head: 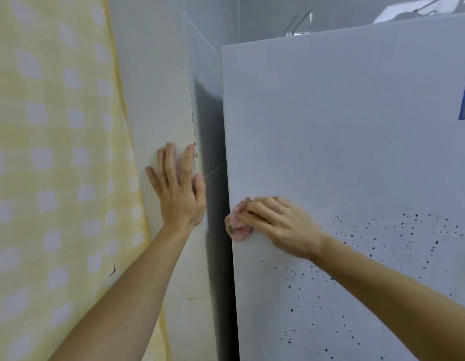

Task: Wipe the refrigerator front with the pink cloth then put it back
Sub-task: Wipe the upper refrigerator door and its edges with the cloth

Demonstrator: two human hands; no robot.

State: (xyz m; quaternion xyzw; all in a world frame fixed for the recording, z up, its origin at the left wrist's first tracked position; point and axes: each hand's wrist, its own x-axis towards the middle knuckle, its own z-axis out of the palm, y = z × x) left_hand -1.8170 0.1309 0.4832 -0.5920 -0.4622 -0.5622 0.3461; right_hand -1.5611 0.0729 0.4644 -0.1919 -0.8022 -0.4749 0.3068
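Beside the refrigerator (pixel 343 126), the left hand (pixel 178 194) presses a wall (pixel 153 87).

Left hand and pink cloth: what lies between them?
In the head view, only a dark shadowed gap separates the left hand on the wall from the pink cloth on the refrigerator front.

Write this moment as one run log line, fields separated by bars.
step: wiping | right hand: presses pink cloth on refrigerator front, left edge | left hand: flat on wall | black specks: remain

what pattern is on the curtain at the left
Yellow and white checks on the curtain, seen in the head view.
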